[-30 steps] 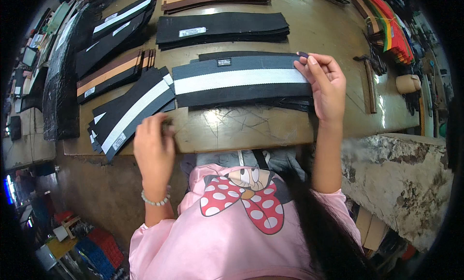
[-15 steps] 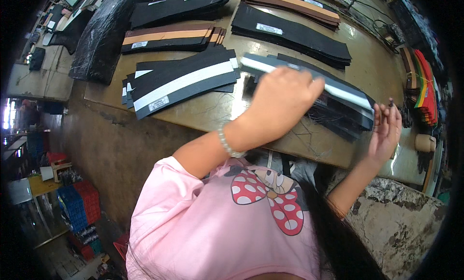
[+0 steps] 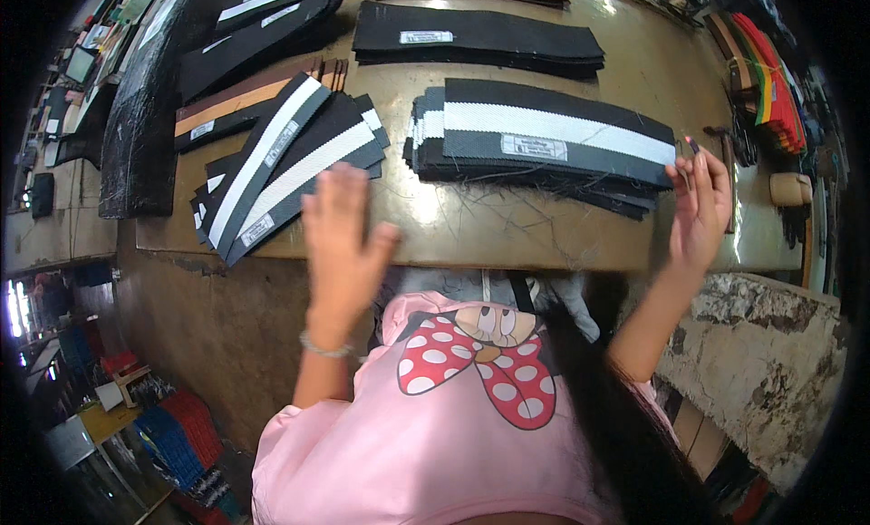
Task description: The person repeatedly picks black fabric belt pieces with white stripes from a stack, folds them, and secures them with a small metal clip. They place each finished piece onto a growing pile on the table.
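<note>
My left hand is open, slightly blurred, with fingers stretched beside the left pile of webbing strips. These are black, white and grey bands with small pale labels. One loose strip lies slantwise on top of that pile. At the right end of another pile of the same strips, my right hand is closed around a small slim tool with a dark and reddish tip. Its kind is unclear, since the fingers hide most of it. The fingertips are close to the top strip's corner.
Loose threads litter the table before the right pile. Farther back lie black strips and brown-and-tan strips. A bundle of red, yellow and green strips and a tan roll sit at the right.
A strip now lies slantwise across the left pile. My left hand has moved left from the right pile and opened. My right hand stays near the right pile's end, still holding the small tool.
</note>
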A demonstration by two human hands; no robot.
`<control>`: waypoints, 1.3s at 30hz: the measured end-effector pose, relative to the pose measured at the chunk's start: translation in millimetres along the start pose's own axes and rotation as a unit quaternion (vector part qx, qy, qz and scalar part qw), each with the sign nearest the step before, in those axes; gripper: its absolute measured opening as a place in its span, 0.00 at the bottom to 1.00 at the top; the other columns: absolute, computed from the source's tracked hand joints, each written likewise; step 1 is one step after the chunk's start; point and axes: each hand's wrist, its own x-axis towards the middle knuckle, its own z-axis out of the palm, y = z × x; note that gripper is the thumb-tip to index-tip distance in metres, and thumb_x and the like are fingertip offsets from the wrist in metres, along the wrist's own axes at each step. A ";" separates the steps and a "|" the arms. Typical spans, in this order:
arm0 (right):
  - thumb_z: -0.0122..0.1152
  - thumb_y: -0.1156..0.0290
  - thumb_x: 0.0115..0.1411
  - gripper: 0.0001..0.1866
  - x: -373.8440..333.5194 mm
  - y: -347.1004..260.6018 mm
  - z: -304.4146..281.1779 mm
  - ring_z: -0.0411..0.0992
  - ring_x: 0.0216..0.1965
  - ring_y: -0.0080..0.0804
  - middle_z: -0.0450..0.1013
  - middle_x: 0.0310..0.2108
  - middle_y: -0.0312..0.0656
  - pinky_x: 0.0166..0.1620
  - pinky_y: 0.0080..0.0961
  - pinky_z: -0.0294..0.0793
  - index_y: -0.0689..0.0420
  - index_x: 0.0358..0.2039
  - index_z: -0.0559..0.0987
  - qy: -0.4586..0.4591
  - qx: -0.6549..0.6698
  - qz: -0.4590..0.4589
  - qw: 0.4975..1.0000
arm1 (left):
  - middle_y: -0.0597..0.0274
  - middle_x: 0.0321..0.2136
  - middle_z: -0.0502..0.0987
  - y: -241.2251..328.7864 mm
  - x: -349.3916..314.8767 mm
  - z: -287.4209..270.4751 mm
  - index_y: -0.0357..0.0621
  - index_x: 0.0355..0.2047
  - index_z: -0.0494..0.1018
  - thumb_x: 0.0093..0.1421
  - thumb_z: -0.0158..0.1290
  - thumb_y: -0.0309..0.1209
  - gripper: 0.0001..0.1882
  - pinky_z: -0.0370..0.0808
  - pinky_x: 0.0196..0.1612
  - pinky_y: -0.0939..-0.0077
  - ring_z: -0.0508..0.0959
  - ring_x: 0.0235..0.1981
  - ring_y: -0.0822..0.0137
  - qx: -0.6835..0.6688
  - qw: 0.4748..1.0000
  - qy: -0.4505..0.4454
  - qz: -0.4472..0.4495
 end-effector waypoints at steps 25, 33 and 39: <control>0.59 0.72 0.68 0.10 -79.3 1.3 33.8 0.61 0.16 0.12 0.71 0.29 0.35 0.18 0.13 0.60 0.58 0.47 0.71 -0.126 0.034 0.045 0.990 | 0.56 0.30 0.83 110.3 52.9 -15.4 0.35 0.33 0.83 0.49 0.64 0.11 0.11 0.81 0.37 0.76 0.83 0.32 0.66 -0.483 0.851 0.147 0.148; 0.58 0.73 0.69 0.09 -98.2 -93.8 -73.8 0.61 0.23 0.11 0.74 0.34 0.38 0.24 0.10 0.58 0.62 0.47 0.74 0.207 -0.241 -0.134 0.939 | 0.55 0.29 0.82 133.6 58.3 49.0 0.37 0.32 0.83 0.55 0.62 0.18 0.05 0.78 0.36 0.76 0.83 0.30 0.64 -0.482 0.869 -0.070 0.089; 0.58 0.72 0.69 0.08 -125.3 -104.6 -89.3 0.73 0.34 0.21 0.76 0.36 0.38 0.41 0.18 0.72 0.63 0.43 0.77 0.170 -0.490 -0.055 0.853 | 0.47 0.59 0.70 177.5 26.2 77.5 0.45 0.54 0.75 0.62 0.57 0.37 0.21 0.67 0.62 0.57 0.69 0.62 0.47 -0.228 0.924 -0.043 0.305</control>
